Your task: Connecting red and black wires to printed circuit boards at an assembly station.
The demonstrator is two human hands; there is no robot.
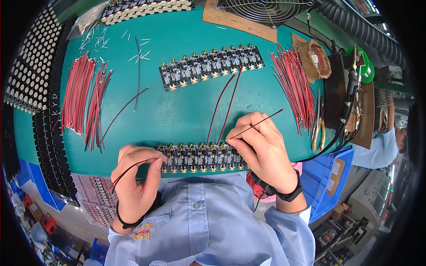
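The left hand [137,177] pinches a thin wire [116,182] by the left end of a black circuit board strip [204,158], near the front edge of the green table [173,115]. The right hand [266,148] pinches a dark wire [274,114]. Red wires [293,86] lie toward the right edge.

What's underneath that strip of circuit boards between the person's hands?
Green tabletop shows around the near circuit-board strip; whatever lies directly beneath is covered. The right hand also hides part of the strip's right end.
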